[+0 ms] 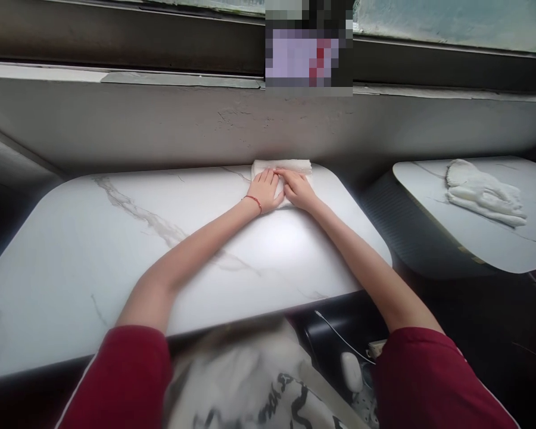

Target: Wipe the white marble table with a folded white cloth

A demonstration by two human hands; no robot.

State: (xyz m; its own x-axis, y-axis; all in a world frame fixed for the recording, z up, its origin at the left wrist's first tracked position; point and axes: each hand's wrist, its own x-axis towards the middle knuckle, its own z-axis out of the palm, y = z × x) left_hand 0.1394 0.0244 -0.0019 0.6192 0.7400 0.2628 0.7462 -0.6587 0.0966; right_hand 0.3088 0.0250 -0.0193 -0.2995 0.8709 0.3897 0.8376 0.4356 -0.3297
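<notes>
A folded white cloth (282, 167) lies at the far edge of the white marbled table (116, 250), close to the wall. My left hand (265, 189), with a red cord bracelet at the wrist, rests flat on the cloth with its fingers stretched out. Right beside it, my right hand (298, 189) presses on the same cloth. Its index finger reaches over toward the left fingertips, and its other fingers are curled against the cloth. Both hands partly cover the cloth.
To the right, across a dark gap, a second marbled table (486, 238) bears a crumpled white cloth (485, 193). Behind runs a wall (161, 125) under a window. Below the near edge are a white cable (339, 336) and a white rounded object (351, 372).
</notes>
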